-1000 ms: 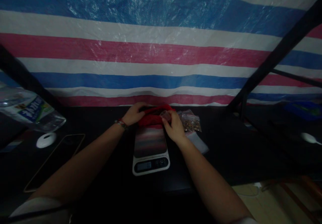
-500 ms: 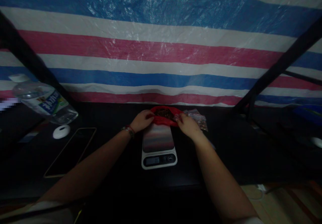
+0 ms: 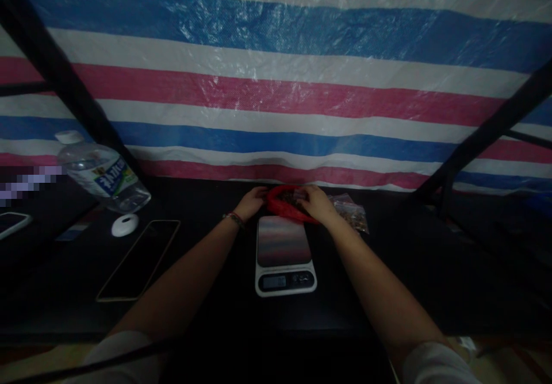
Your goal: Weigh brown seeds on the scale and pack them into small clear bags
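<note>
**Red bag lying between two hands, its opening under the right**

At the far edge of a white-framed scale [image 3: 283, 246], a red bag [image 3: 284, 209] is sitting between the two hands, stretching mainly left to right while the scale is pointing near to far. The bag's mouth is facing up and showing dark, loose contents. The right hand [image 3: 319, 204] is lying nearer to those contents: its fingers are reaching left over the opening, bending down, though shadow is hiding whether that grip is holding anything. The left hand [image 3: 250, 203] is resting just beside the bag's left rim with fingers curling; whether its grip is pinching the rim, I cannot tell.

The black worktop [image 3: 452, 275] is carrying everything. Just right of the right hand, see-through packets [image 3: 356, 216] holding brown bits are lying partly behind the wrist. On the far side, a striped sheet [image 3: 276, 102] is closing in the space behind the bag. Farther left, a phone [image 3: 138, 260], a white rounded object [image 3: 125, 225] and a tilted bottle [image 3: 99, 174] are standing well apart from the bag.
</note>
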`<move>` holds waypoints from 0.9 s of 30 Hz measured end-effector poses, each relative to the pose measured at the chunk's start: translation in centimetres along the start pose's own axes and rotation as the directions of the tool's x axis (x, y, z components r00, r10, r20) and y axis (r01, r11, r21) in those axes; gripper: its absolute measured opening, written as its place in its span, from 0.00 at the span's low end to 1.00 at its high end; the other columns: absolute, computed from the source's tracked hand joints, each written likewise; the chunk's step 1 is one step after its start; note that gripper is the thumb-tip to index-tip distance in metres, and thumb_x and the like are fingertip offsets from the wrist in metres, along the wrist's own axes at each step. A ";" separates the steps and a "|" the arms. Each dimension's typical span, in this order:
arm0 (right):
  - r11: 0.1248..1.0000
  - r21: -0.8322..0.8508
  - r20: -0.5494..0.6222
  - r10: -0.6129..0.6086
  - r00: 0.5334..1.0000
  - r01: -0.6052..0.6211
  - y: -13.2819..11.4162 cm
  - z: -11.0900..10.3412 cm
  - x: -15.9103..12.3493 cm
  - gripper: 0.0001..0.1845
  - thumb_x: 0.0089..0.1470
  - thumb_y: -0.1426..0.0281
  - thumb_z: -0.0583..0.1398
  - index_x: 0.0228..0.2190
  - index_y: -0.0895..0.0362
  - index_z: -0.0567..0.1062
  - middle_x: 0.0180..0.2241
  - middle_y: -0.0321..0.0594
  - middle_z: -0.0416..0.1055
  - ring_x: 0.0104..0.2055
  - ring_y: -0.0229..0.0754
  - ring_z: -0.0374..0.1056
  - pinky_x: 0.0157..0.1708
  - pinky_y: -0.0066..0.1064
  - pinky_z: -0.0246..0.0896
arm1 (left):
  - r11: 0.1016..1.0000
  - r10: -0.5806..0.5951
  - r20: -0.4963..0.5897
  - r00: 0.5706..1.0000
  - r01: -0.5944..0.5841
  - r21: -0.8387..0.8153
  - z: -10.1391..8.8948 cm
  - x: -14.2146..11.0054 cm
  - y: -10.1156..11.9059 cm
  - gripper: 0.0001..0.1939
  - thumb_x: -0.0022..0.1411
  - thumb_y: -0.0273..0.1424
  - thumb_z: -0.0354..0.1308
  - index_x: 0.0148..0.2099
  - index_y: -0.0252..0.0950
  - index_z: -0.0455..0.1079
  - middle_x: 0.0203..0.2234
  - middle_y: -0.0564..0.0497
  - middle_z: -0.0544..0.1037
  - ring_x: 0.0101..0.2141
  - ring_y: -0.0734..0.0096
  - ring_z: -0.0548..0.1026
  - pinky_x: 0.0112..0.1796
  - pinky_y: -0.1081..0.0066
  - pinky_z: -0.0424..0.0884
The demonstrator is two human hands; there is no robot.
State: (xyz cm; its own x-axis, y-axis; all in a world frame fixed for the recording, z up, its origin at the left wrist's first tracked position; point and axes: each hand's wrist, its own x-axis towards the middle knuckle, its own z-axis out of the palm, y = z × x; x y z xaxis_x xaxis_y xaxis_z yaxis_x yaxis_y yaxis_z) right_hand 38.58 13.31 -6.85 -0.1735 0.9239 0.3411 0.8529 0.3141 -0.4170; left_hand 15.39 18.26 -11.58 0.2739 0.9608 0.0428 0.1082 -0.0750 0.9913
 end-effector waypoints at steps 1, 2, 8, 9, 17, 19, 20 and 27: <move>1.000 0.009 0.010 -0.001 1.000 0.001 0.6 0.3 -0.2 0.18 0.51 0.74 0.60 0.46 0.61 0.73 0.43 0.47 0.69 0.48 0.44 0.64 0.51 0.37 0.59 | 1.000 0.007 0.023 1.000 -0.007 0.018 -0.1 -0.1 0.0 0.27 0.48 0.17 0.54 0.53 0.30 0.65 0.49 0.39 0.74 0.46 0.62 0.75 0.47 0.63 0.71; 1.000 0.017 0.016 -0.011 1.000 0.011 1.0 0.5 -0.5 0.19 0.51 0.76 0.59 0.47 0.60 0.72 0.44 0.47 0.69 0.47 0.43 0.65 0.51 0.36 0.59 | 0.999 0.022 0.048 0.999 -0.024 0.037 -0.2 -0.1 0.0 0.27 0.47 0.17 0.55 0.52 0.30 0.66 0.48 0.39 0.74 0.46 0.62 0.75 0.48 0.62 0.70; 0.995 0.013 0.020 -0.099 0.995 0.098 1.2 1.1 -1.6 0.22 0.52 0.78 0.57 0.50 0.59 0.71 0.49 0.49 0.66 0.50 0.43 0.64 0.55 0.36 0.58 | 0.986 0.162 0.227 0.960 -0.163 -0.015 -0.3 -0.1 0.3 0.32 0.43 0.23 0.64 0.54 0.32 0.64 0.49 0.40 0.74 0.48 0.60 0.74 0.51 0.58 0.68; 0.993 0.019 0.030 -0.115 0.993 0.114 1.0 1.1 -1.5 0.23 0.52 0.79 0.57 0.50 0.59 0.72 0.50 0.49 0.66 0.51 0.44 0.64 0.55 0.37 0.57 | 0.985 0.170 0.235 0.957 -0.169 -0.028 -0.2 -0.1 0.4 0.33 0.43 0.24 0.65 0.54 0.33 0.64 0.49 0.40 0.74 0.47 0.60 0.74 0.51 0.58 0.68; 0.973 0.096 0.088 -0.219 0.972 0.210 -0.2 2.4 0.2 0.24 0.51 0.77 0.58 0.51 0.56 0.71 0.51 0.46 0.69 0.53 0.45 0.65 0.56 0.39 0.57 | 0.963 0.211 0.171 0.962 -0.235 0.133 0.3 0.3 0.2 0.21 0.47 0.26 0.62 0.47 0.34 0.71 0.43 0.45 0.78 0.42 0.62 0.77 0.48 0.61 0.70; 0.970 0.125 0.066 -0.218 0.974 0.209 -0.3 3.1 0.5 0.24 0.48 0.78 0.59 0.49 0.56 0.73 0.49 0.45 0.71 0.52 0.46 0.66 0.55 0.40 0.58 | 0.945 0.240 0.169 0.956 -0.270 0.184 0.2 0.4 0.2 0.19 0.48 0.26 0.61 0.46 0.34 0.72 0.42 0.45 0.78 0.42 0.63 0.76 0.48 0.62 0.70; 0.969 0.143 0.049 -0.210 0.977 0.201 -0.3 3.4 0.6 0.24 0.47 0.78 0.59 0.48 0.56 0.74 0.48 0.45 0.72 0.51 0.46 0.67 0.54 0.40 0.59 | 0.936 0.256 0.172 0.951 -0.289 0.201 0.2 0.5 0.2 0.18 0.49 0.26 0.61 0.45 0.35 0.72 0.42 0.45 0.78 0.42 0.63 0.76 0.49 0.62 0.69; 0.956 0.265 -0.025 -0.124 0.992 0.126 -0.3 4.0 0.7 0.25 0.44 0.80 0.58 0.46 0.55 0.74 0.46 0.43 0.73 0.50 0.45 0.67 0.53 0.40 0.60 | 0.914 0.312 0.139 0.940 -0.337 0.227 0.4 0.5 0.4 0.19 0.51 0.26 0.60 0.48 0.35 0.71 0.45 0.45 0.77 0.45 0.63 0.75 0.50 0.62 0.68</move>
State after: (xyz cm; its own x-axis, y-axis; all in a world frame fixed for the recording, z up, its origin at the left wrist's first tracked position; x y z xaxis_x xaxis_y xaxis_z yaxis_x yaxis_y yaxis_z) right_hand 36.27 14.79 -9.85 -0.2652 0.8722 0.4111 0.6629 0.4746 -0.5791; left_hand 15.93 18.56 -11.20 0.4243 0.8425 0.3319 0.2231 -0.4525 0.8634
